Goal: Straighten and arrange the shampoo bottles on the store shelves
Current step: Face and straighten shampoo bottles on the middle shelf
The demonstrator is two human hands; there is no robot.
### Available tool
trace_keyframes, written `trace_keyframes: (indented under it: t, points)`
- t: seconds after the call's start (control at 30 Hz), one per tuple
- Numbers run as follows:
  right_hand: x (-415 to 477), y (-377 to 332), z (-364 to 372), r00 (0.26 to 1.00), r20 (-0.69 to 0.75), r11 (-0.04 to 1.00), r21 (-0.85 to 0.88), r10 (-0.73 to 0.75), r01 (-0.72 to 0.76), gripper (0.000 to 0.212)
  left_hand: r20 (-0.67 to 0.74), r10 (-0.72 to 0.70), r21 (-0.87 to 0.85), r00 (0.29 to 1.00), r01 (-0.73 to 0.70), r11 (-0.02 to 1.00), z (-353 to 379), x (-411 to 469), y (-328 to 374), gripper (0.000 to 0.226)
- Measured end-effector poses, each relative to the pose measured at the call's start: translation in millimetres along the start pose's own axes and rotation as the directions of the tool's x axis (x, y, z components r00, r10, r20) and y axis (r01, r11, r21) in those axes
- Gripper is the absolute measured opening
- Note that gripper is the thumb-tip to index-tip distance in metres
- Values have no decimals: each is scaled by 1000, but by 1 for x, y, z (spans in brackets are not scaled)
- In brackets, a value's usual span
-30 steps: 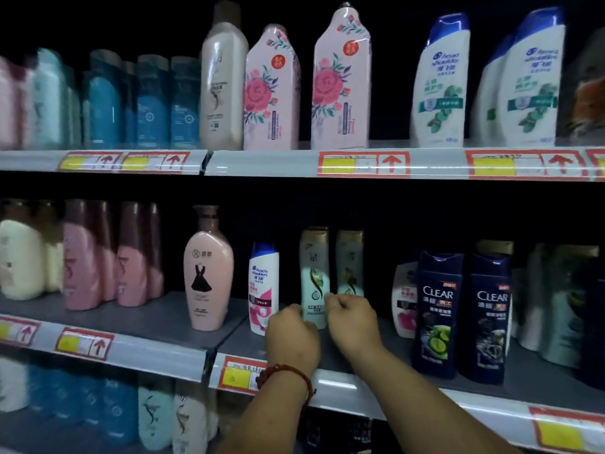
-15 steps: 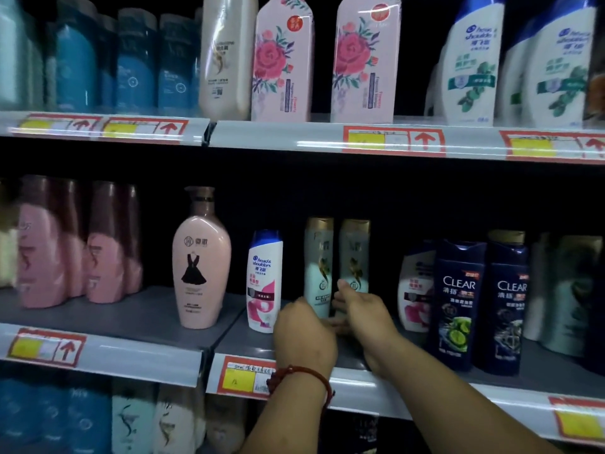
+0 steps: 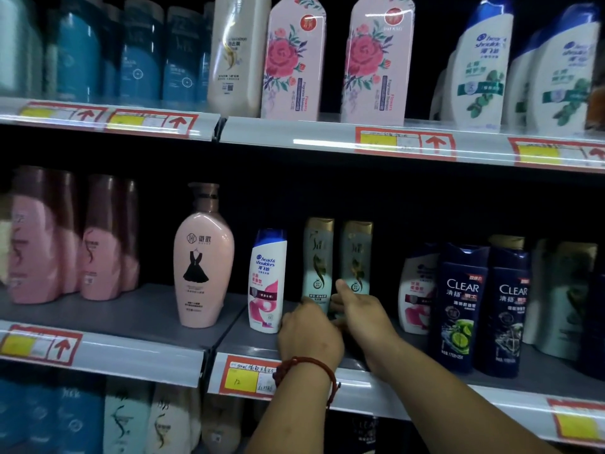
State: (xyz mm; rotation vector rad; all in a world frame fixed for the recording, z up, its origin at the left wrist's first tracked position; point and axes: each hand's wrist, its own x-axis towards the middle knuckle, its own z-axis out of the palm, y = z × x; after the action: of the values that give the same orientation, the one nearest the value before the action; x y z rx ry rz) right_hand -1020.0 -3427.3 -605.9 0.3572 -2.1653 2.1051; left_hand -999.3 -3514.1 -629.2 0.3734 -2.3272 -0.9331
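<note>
Where the middle shelf (image 3: pixel 147 309) meets its neighbour section, two slim pale-green shampoo bottles with gold caps stand upright side by side, set back from the front edge. The left hand (image 3: pixel 309 335), a red bracelet (image 3: pixel 307 365) on its wrist, has its fingers curled round the foot of the left green bottle (image 3: pixel 317 260); the fingertips are hidden behind the knuckles. The right hand (image 3: pixel 363 312) grips the foot of the right green bottle (image 3: pixel 355 253), thumb raised against its front and the other fingers curled in low between the two bottles. Both bottles are capped and opaque, so their fill cannot be told.

Just left of them, nearer the front edge, stands a white Head & Shoulders bottle (image 3: pixel 266 280) with a blue cap, close beside the left hand. Further left stands a pink bottle with a black dress (image 3: pixel 203 257). To the right, two dark blue CLEAR bottles (image 3: pixel 461 306) stand at the front edge, partly covering a white bottle (image 3: pixel 415 290) behind them. A red and yellow price tag (image 3: pixel 248 376) sits on the shelf's front rail below the left wrist. On the upper shelf, two rose-printed packs (image 3: pixel 293 60) stand above the hands.
</note>
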Motion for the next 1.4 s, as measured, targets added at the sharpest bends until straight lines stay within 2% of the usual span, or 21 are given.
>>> trace_keyframes:
  t: [0.4,0.57,0.67,0.73,0.8,0.87,1.0,1.1,1.4]
  points:
    - [3,3,2,999,-6,996,-79,35,-35,28,35,-22,71,999,19,997,-1,1,5,42]
    - [7,9,2,1000,-8,992,-126,21,-22,31,33,-19,73,999,17,997,-1,1,5,36]
    - [11,13,0,993,-117,994,-107,-25,13,25,-21,-19,34,1000,20,999,-3,-4,6,31]
    - [9,12,-2,964,-257,997,-54,-63,50,22,-95,5,7,995,-4,1000,-5,-9,7,30]
    - [6,11,-6,900,-414,987,-135,-136,87,18,-126,73,6,989,-73,997,-7,-13,8,35]
    - [2,9,-8,845,-495,964,-254,-202,81,11,-77,141,25,987,-139,990,-10,-15,8,42]
    - [2,6,-8,867,-474,945,-328,-154,-11,20,70,164,53,984,-168,984,-15,-15,10,51]
    - [3,7,-8,904,-403,935,-355,-144,-9,21,135,170,55,976,-179,982,-16,-16,10,50]
    - [3,7,-7,904,-403,916,-400,-141,-36,21,-13,96,19,995,-96,995,-7,-11,5,38]
